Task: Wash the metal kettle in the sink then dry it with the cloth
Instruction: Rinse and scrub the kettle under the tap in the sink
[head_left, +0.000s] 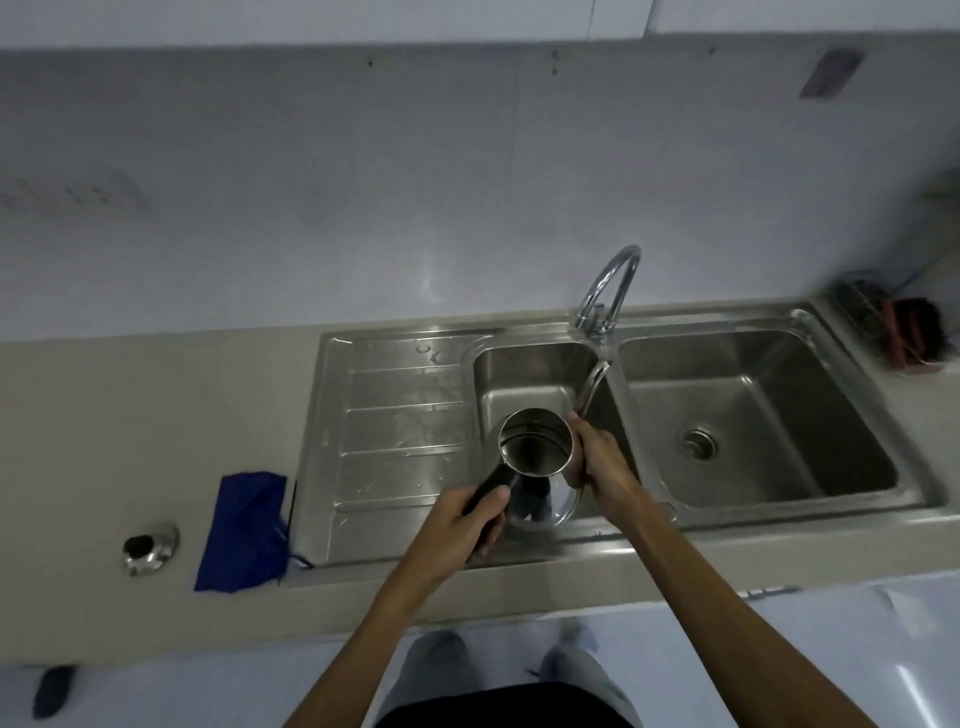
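The metal kettle (535, 457) is upright over the small left basin of the steel sink (530, 374), its open mouth facing up and its thin curved spout rising to the right. My left hand (467, 525) grips the kettle's black handle. My right hand (597, 462) holds the right side of the kettle's body, near the base of the spout. The blue cloth (244, 530) lies flat on the counter, left of the drainboard. The kettle's metal lid (150, 548) sits on the counter left of the cloth.
A curved chrome tap (608, 291) stands behind the divider between the two basins. The larger right basin (748, 415) has a drain in its floor. A ribbed drainboard (400, 431) lies left of the basins. A wire rack with dark items (893, 327) stands at the far right.
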